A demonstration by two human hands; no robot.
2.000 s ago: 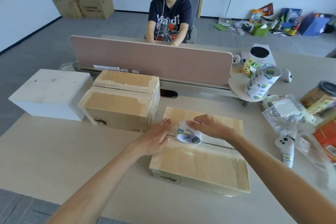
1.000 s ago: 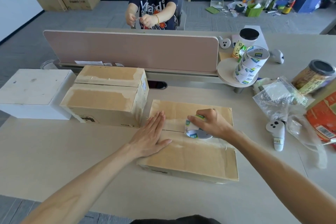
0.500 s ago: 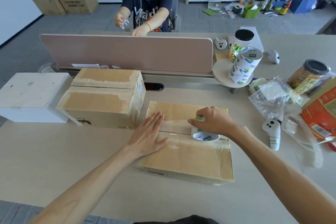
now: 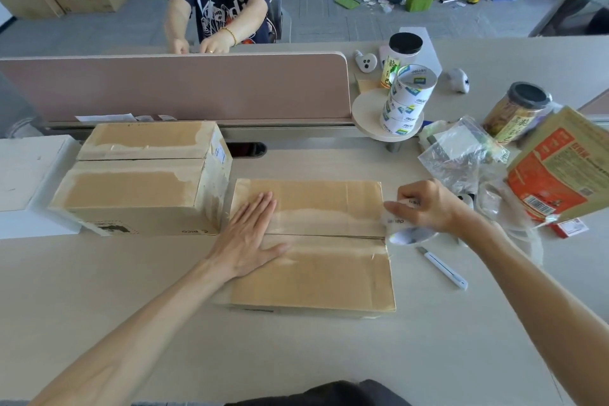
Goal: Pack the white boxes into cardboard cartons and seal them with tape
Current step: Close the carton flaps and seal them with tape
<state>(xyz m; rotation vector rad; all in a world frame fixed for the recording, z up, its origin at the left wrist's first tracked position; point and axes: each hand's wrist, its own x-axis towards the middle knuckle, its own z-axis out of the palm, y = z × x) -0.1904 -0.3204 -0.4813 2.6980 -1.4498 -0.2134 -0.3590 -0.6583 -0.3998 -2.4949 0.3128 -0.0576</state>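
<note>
**Hands at either end of the closed carton**

A flat carton [image 4: 316, 270] lies closed on the bench [image 4: 296, 356], with a shiny strip along its centre seam. The left hand [image 4: 250, 237] presses flat on the carton's left end, fingers straight. The right hand [image 4: 428, 208] grips a blurred tape roll [image 4: 400, 229] at the carton's right edge, level with the seam. A white utility knife [image 4: 445, 269] lies just right of the carton. A taller carton [image 4: 138, 181] stands against its left side, and a white box [image 4: 23, 178] sits beyond that. Behind the carton stands a pink divider [image 4: 181, 86], and to its back right a stack of tape rolls [image 4: 407, 99].
</note>
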